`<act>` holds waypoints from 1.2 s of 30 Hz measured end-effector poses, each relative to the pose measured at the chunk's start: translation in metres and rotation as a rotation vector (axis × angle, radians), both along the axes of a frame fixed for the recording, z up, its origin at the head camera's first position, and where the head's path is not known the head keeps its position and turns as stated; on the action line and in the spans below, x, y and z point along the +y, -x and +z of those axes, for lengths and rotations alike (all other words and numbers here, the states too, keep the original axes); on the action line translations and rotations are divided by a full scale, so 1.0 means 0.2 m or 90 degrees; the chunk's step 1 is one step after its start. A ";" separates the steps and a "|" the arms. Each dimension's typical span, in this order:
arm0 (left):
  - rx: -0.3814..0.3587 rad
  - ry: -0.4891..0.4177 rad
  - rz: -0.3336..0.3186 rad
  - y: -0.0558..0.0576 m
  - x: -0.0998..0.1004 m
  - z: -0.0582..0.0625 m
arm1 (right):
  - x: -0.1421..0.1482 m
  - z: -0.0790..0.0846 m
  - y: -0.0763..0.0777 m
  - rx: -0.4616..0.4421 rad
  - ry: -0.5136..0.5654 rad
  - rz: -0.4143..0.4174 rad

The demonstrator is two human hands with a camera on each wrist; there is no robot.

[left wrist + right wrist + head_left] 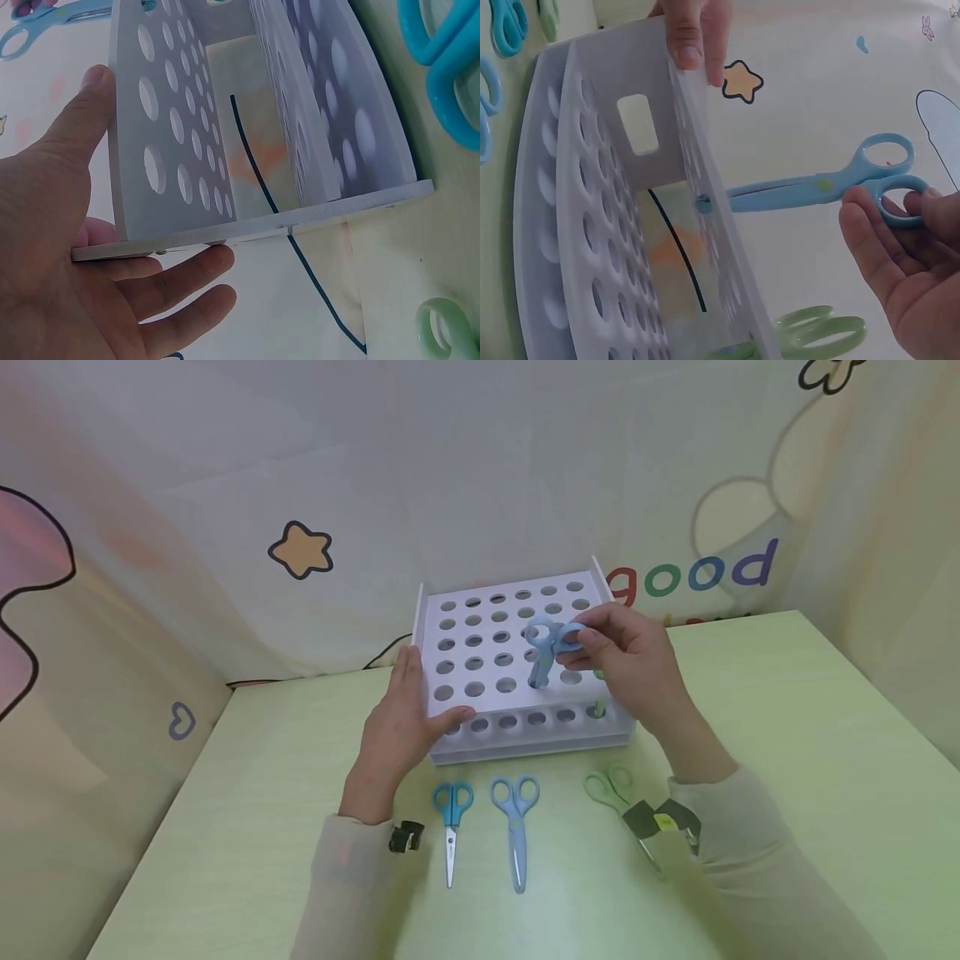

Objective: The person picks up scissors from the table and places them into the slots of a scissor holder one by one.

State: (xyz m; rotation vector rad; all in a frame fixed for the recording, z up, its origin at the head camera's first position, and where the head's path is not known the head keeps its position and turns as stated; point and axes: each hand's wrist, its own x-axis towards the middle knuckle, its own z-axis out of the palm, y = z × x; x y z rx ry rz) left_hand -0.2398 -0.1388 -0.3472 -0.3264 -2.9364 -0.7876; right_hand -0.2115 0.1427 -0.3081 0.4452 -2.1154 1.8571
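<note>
A white rack [525, 745] with rows of round holes stands on the table. My left hand [397, 718] grips its left side, with the thumb over the top plate's edge and the fingers along the outer side wall. My right hand [637, 660] holds light blue scissors [795, 196] by one handle ring. Their blades point down, and the tip is in a hole of the top plate. Green scissors [821, 330] stand in the rack at its right side; in the head view my right hand hides their handles.
In front of the rack, teal scissors [451, 814] and a second light blue pair [517, 835] lie on the table. Another green pair [611, 789] lies to the right, partly behind my right wrist strap. A printed cloth [465, 468] hangs behind the table, with a dark cable [386, 652] along its foot.
</note>
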 end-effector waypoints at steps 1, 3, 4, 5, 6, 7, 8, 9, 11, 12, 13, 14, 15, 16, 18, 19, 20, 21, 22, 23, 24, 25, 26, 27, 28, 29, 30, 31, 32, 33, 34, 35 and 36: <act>0.000 -0.002 0.000 0.00 0.00 0.00 | -0.01 0.00 0.00 0.003 0.000 -0.008; 0.001 -0.003 0.000 0.00 0.00 0.00 | -0.02 -0.01 0.00 0.011 0.006 -0.021; 0.001 -0.002 0.000 0.00 0.00 0.00 | -0.03 -0.01 0.00 0.016 0.012 -0.025; 0.002 -0.001 0.000 0.00 0.00 0.00 | -0.03 -0.02 0.00 0.021 0.017 -0.027; 0.004 -0.001 -0.001 0.00 0.00 0.00 | -0.03 -0.02 0.00 0.025 0.024 -0.029; 0.004 0.000 -0.001 0.01 0.00 -0.01 | -0.04 -0.02 0.00 0.029 0.031 -0.029; 0.004 0.001 -0.001 0.01 0.00 -0.01 | -0.04 -0.02 0.00 0.031 0.033 -0.031; 0.004 0.001 -0.001 0.01 0.00 -0.01 | -0.04 -0.03 0.00 0.034 0.036 -0.032; 0.003 0.001 0.000 0.01 0.00 -0.01 | -0.05 -0.03 0.00 0.038 0.040 -0.036; 0.003 0.001 0.001 0.01 0.00 -0.01 | -0.05 -0.03 0.00 0.039 0.043 -0.039; 0.001 0.001 0.002 0.01 0.00 -0.01 | -0.05 -0.04 0.00 0.041 0.043 -0.044; 0.000 0.001 0.002 0.01 0.00 -0.01 | -0.05 -0.04 0.00 0.042 0.042 -0.047; -0.001 0.002 0.003 0.01 0.00 -0.01 | -0.06 -0.04 0.00 0.044 0.044 -0.051; -0.001 0.002 0.004 0.01 0.00 -0.01 | -0.06 -0.04 0.00 0.046 0.045 -0.054; 0.000 0.003 0.004 0.01 -0.01 -0.01 | -0.06 -0.05 0.01 0.052 0.048 -0.061; 0.002 0.003 0.003 0.01 -0.01 -0.01 | -0.06 -0.05 0.01 0.055 0.050 -0.063; 0.004 0.004 0.002 0.01 -0.01 -0.01 | -0.07 -0.05 0.01 0.057 0.054 -0.064; 0.006 0.006 0.001 0.01 -0.01 -0.01 | -0.07 -0.05 0.01 0.058 0.060 -0.064; 0.009 0.007 -0.001 0.01 -0.01 -0.01 | -0.07 -0.06 0.01 0.059 0.066 -0.064; 0.011 0.009 -0.003 0.02 -0.01 -0.01 | -0.07 -0.06 0.01 0.059 0.070 -0.063; 0.013 0.011 -0.005 0.02 0.00 -0.01 | -0.07 -0.06 0.01 0.059 0.074 -0.062; 0.014 0.013 -0.006 0.02 0.00 -0.01 | -0.08 -0.06 0.02 0.059 0.076 -0.063; 0.014 0.014 -0.007 0.02 0.00 -0.01 | -0.08 -0.06 0.02 0.059 0.079 -0.063; 0.015 0.016 -0.008 0.02 0.00 -0.01 | -0.08 -0.07 0.02 0.060 0.079 -0.064; 0.015 0.016 -0.009 0.02 0.00 -0.01 | -0.08 -0.07 0.02 0.061 0.079 -0.067; 0.016 0.017 -0.008 0.02 0.00 -0.01 | -0.09 -0.07 0.02 0.062 0.078 -0.068; 0.017 0.017 -0.008 0.02 0.00 -0.01 | -0.09 -0.07 0.02 0.063 0.077 -0.070; 0.018 0.017 -0.007 0.02 0.00 -0.01 | -0.09 -0.07 0.02 0.064 0.077 -0.071; 0.019 0.017 -0.006 0.02 0.00 -0.01 | -0.09 -0.07 0.02 0.064 0.077 -0.070; 0.021 0.017 -0.005 0.02 0.00 -0.01 | -0.09 -0.07 0.02 0.064 0.076 -0.069; 0.021 0.016 -0.004 0.02 0.00 -0.01 | -0.09 -0.07 0.02 0.064 0.076 -0.066; 0.020 0.016 -0.002 0.02 0.00 -0.01 | -0.09 -0.07 0.03 0.065 0.076 -0.064; 0.019 0.015 -0.001 0.01 0.00 -0.01 | -0.09 -0.07 0.03 0.065 0.076 -0.061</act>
